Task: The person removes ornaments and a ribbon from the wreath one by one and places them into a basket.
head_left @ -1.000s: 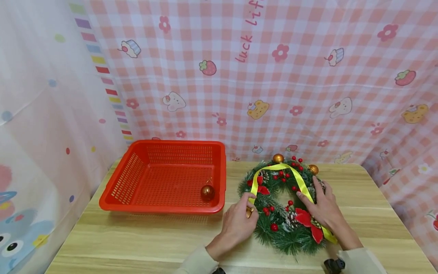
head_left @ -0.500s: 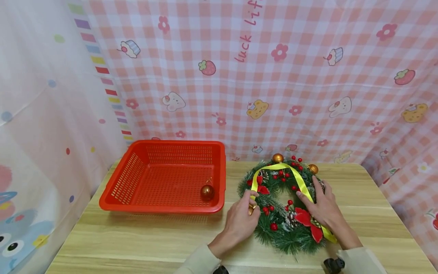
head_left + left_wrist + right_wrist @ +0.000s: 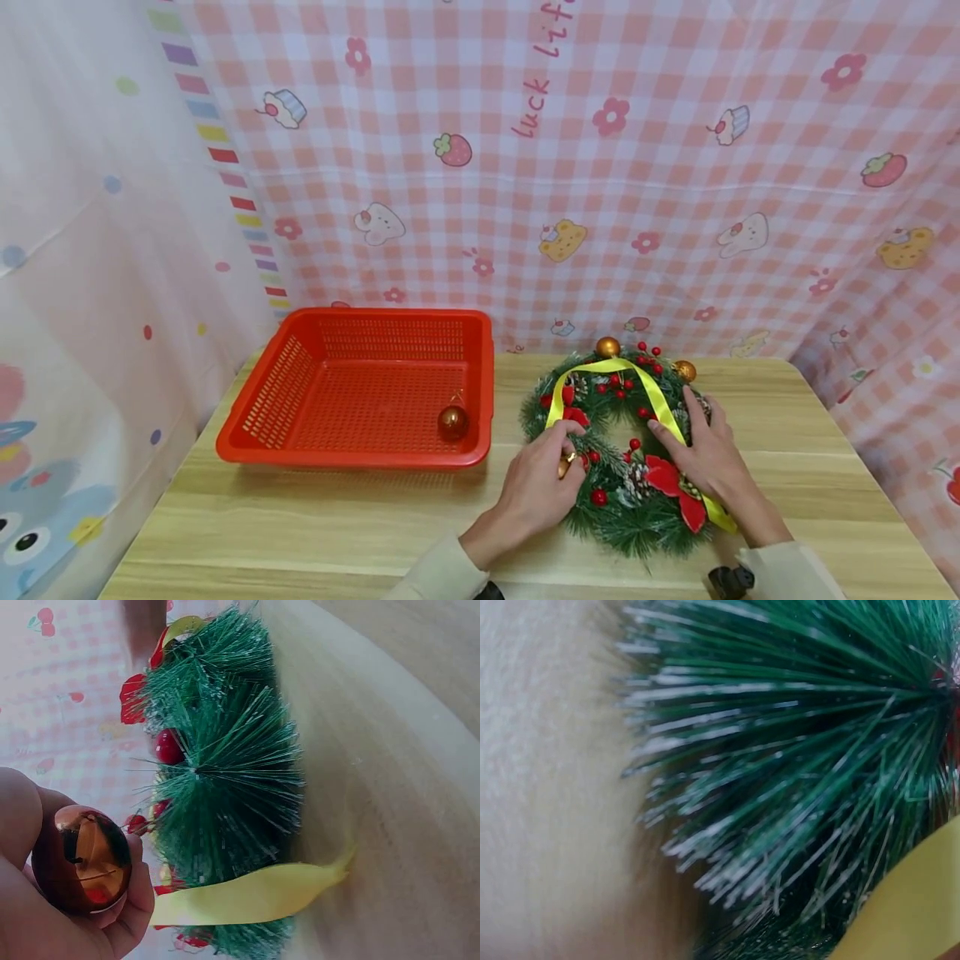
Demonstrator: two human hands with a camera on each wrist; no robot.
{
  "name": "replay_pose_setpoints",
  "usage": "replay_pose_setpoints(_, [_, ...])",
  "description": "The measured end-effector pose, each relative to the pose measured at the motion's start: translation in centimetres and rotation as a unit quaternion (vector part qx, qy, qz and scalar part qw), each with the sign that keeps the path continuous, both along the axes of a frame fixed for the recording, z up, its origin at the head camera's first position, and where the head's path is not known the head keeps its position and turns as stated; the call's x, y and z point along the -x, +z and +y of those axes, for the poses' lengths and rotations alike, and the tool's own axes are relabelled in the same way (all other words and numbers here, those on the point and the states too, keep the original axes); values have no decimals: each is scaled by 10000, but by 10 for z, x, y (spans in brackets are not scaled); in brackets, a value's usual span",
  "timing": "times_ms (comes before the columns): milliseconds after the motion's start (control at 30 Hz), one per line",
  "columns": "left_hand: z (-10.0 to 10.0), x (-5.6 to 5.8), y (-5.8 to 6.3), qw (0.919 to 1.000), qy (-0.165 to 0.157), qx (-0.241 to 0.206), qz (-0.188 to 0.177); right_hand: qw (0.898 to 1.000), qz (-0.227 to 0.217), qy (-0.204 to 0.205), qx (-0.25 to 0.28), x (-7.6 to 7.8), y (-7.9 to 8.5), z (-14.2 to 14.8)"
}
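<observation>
A green Christmas wreath [image 3: 637, 525] with red berries, red petals and pine cones lies on the table; yellow ribbon [image 3: 651, 385] loops across it. My left hand [image 3: 542, 479] holds a shiny copper-gold bauble [image 3: 82, 859] at the wreath's left side, above its edge. Its fingers curl around the ball, which they mostly hide in the head view. My right hand [image 3: 712, 454] rests on the wreath's right side, index finger and thumb extended, the thumb near the ribbon. Two gold baubles, one at the top [image 3: 608, 347] and another at upper right [image 3: 684, 371], sit on the wreath.
A red plastic basket [image 3: 352, 457] stands left of the wreath on the wooden table [image 3: 315, 533]. One copper-brown bauble [image 3: 453, 423] lies in its right front corner. Behind the table hangs a pink checked curtain [image 3: 525, 208].
My left hand has moved slightly right with the bauble, now over the wreath's left edge. The right hand has stayed in place on the wreath.
</observation>
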State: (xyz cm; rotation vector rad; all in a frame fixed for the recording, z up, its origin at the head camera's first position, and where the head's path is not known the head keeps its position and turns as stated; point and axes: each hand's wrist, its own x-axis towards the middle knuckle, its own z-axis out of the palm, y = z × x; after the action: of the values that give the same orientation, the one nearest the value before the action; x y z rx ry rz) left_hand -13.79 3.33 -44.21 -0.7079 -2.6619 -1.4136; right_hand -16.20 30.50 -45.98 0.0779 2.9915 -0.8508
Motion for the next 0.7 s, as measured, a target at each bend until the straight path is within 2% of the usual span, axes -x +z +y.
replay_pose_setpoints(233, [-5,-3,6,9998,-107,-88,118,10000,-8,12,16,0,0,1])
replay_pose_setpoints(433, [-11,-4,12,9995,-152,-290,3,10000,11,18,9,0,1,2])
replay_pose_setpoints(700, [-23,-2,22,9993,-14,-377,88,10000,3,34,-1,1,0,0])
